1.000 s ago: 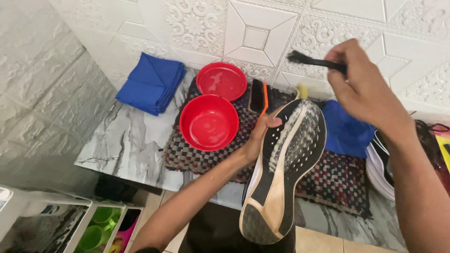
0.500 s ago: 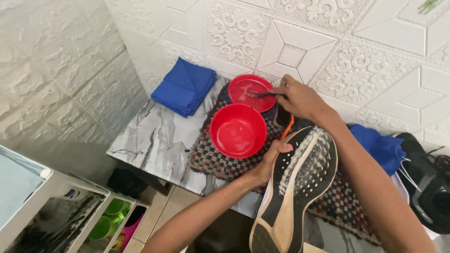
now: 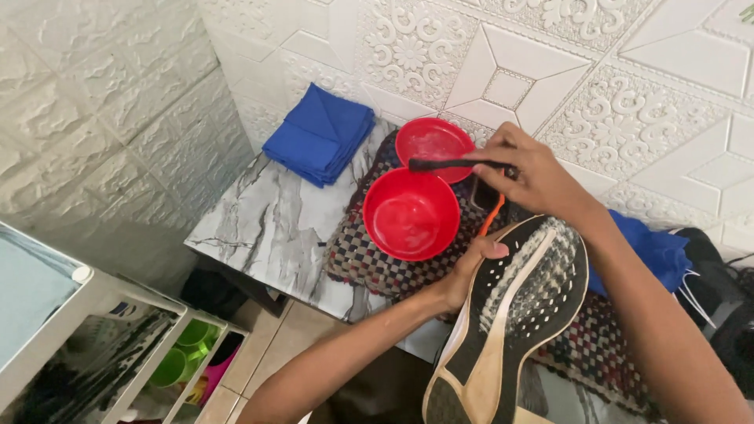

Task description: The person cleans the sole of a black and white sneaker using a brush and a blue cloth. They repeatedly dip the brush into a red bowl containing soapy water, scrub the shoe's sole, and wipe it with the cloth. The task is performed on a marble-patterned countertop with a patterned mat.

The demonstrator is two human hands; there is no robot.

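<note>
With the right hand [image 3: 542, 177] pinching the brush [image 3: 448, 165] over the near red bowl [image 3: 411, 213], drips could wet the woven mat [image 3: 369, 263] beside it, while the left hand [image 3: 471, 271], wrapped round the soapy shoe [image 3: 510, 314], might slip.

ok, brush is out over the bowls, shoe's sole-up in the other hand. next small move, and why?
Probably dip the brush down into a red bowl: the right hand holds it level over the rims where the near bowl meets the far bowl, bristles not yet touching either. The left hand holds the shoe sole-up, its sole already whitish, likely lather.
</note>
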